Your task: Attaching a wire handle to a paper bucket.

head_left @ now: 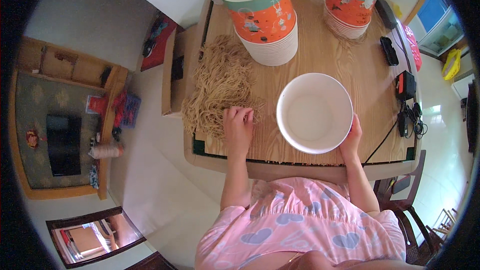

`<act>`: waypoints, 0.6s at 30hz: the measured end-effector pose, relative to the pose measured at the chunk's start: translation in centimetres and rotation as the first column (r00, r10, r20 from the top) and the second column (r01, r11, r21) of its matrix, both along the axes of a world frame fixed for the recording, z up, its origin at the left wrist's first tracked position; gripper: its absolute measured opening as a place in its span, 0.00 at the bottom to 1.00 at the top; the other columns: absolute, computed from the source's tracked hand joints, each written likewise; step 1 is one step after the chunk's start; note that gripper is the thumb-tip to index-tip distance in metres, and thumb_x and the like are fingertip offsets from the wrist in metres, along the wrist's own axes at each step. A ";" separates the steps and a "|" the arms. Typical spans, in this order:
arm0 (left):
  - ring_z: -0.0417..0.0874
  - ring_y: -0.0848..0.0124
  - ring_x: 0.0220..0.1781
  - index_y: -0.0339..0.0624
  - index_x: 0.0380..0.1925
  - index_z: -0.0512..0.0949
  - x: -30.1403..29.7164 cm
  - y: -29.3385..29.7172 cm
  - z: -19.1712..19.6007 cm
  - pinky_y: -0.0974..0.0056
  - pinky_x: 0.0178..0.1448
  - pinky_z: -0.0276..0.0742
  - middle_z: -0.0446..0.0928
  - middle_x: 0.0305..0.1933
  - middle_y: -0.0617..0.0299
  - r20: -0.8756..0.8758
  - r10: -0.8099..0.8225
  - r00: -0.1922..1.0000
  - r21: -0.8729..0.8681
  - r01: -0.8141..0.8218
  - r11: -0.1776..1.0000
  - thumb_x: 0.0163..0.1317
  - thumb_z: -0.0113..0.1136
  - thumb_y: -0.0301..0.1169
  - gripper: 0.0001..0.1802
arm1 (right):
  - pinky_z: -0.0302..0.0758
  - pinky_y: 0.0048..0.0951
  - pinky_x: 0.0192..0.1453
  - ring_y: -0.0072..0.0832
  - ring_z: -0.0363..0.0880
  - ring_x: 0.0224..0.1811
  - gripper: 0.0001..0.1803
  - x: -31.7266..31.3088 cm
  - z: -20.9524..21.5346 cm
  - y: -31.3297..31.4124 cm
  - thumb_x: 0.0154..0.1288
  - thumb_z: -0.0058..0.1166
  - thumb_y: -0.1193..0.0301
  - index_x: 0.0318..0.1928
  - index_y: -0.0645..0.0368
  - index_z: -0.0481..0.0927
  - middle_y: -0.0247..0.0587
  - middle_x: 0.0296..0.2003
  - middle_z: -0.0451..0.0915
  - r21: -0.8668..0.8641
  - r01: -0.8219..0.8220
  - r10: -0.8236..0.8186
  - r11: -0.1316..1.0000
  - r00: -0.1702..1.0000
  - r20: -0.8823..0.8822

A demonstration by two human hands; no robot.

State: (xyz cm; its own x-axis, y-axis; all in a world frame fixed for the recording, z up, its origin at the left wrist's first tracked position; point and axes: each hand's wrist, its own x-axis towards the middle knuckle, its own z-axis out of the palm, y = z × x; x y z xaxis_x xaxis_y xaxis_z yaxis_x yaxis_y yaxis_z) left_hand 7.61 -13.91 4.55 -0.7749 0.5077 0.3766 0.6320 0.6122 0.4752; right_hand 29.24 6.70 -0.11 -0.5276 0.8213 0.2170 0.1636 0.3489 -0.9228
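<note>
A white paper tub stands on the wooden table, its open mouth facing me and its inside bare. My right hand is closed round the tub's right side, with some fingers hidden behind it. On the left, a tangled heap of thin tan strands spreads to the table's edge. My left hand is at the heap's near right side, fingers pinched together on some strands. Beyond the tub rises a tall stack of nested paper tubs, upside down, the top one orange with a green band.
A second stack of orange tubs stands at the far right with tan strands round its base. Along the table's right edge lie a black-and-orange box, a black case and cables. A cardboard box stands left of the table.
</note>
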 end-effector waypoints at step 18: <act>0.78 0.68 0.37 0.37 0.33 0.72 2.6 -2.4 4.9 0.64 0.46 0.73 0.77 0.35 0.56 0.413 -0.216 0.885 0.699 -0.156 0.698 0.57 0.55 0.21 0.04 | 0.71 0.21 0.44 0.20 0.73 0.38 0.10 0.0 -1.4 0.5 0.65 0.44 0.78 0.46 0.63 0.73 0.35 0.36 0.76 -0.217 0.067 -0.119 0.974 0.964 -0.237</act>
State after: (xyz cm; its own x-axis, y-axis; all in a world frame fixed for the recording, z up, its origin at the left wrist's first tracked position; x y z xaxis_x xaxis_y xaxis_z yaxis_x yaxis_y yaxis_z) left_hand 10.25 -16.27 9.47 -0.9300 0.2645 0.2552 0.2555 -0.0340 0.9662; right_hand 29.27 7.16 -1.48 -0.3980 0.9047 0.1519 -0.0556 0.1415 -0.9884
